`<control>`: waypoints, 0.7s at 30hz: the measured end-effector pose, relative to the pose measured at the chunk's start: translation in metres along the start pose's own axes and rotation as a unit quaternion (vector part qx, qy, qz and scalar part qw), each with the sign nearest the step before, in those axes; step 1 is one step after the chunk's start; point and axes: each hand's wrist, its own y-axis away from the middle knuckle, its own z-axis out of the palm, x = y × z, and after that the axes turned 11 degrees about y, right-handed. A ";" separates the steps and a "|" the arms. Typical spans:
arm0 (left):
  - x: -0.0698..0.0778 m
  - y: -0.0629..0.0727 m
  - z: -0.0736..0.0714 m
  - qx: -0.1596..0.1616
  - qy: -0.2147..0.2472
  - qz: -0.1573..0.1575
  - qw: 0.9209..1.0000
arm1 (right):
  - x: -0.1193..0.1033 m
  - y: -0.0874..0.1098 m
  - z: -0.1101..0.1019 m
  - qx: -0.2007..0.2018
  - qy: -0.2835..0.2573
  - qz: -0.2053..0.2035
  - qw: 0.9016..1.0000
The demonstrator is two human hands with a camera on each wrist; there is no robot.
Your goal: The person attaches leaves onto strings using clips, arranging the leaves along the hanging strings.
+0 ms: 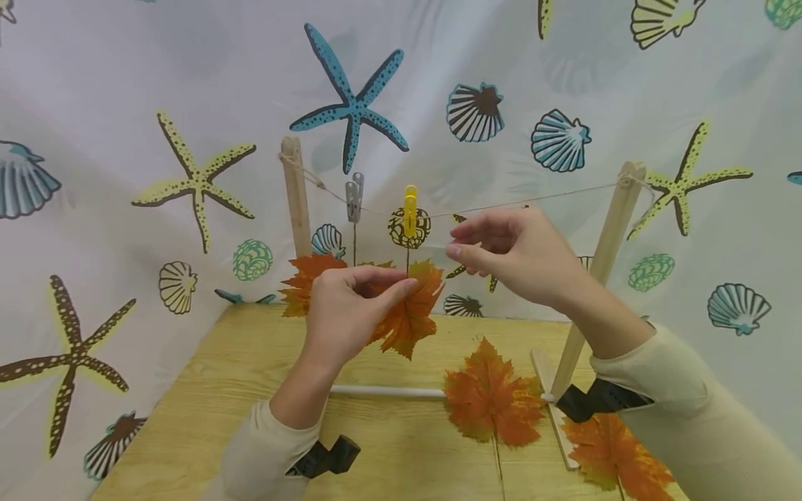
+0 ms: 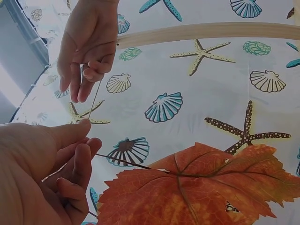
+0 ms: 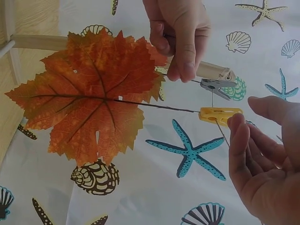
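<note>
A yellow clothespin [image 1: 410, 212] clips the stem of an orange maple leaf [image 3: 93, 98] to a thin string [image 1: 532, 203]. Beside that stem is my left hand [image 1: 344, 309], thumb and forefinger close together; in the right wrist view the fingertips [image 3: 187, 70] show apart from it. My right hand [image 1: 523, 254] hovers right of the clothespin, fingers loosely bent and holding nothing. Farther left on the string, a grey clothespin [image 1: 354, 198] holds another maple leaf [image 1: 307, 278], partly hidden behind my left hand.
Two wooden posts [image 1: 297, 202] [image 1: 598, 268] carry the string, with a white rod [image 1: 388, 392] low between them. On the wood-grain table [image 1: 250, 362] lie two more maple leaves [image 1: 491, 396] [image 1: 617, 452], near the right post's foot. A shell-and-starfish patterned curtain [image 1: 207, 76] hangs behind.
</note>
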 end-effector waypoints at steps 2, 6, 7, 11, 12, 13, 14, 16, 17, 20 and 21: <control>-0.001 0.002 -0.001 -0.017 0.003 -0.015 1.000 | 0.003 0.004 0.003 -0.002 0.012 -0.005 1.000; -0.006 0.006 -0.002 -0.054 0.008 -0.029 0.998 | 0.009 0.013 0.010 -0.007 0.021 -0.016 1.000; -0.008 0.006 -0.001 -0.063 0.008 -0.029 0.998 | 0.011 0.016 0.012 -0.008 0.021 -0.021 1.000; -0.014 0.007 0.004 -0.096 0.015 -0.027 0.995 | 0.020 0.026 0.017 -0.022 0.014 -0.020 0.999; -0.015 0.007 0.005 -0.104 0.018 -0.027 0.994 | 0.021 0.028 0.019 -0.023 0.010 -0.018 1.000; -0.017 0.007 0.006 -0.113 0.023 -0.025 0.993 | 0.023 0.030 0.020 -0.025 0.008 -0.015 1.000; -0.019 0.006 0.008 -0.124 0.028 -0.023 0.992 | 0.024 0.032 0.021 -0.026 0.008 -0.014 1.000; -0.024 0.006 0.009 -0.152 0.035 -0.018 0.988 | 0.026 0.036 0.024 -0.025 0.010 -0.015 1.000; -0.026 0.006 0.010 -0.167 0.038 -0.018 0.985 | 0.027 0.037 0.026 -0.026 0.012 -0.019 0.999; -0.035 0.009 0.010 -0.211 0.048 -0.019 0.976 | 0.029 0.044 0.035 -0.034 0.016 -0.031 0.999; -0.038 0.010 0.010 -0.224 0.052 -0.020 0.973 | 0.030 0.046 0.037 -0.036 0.018 -0.033 0.999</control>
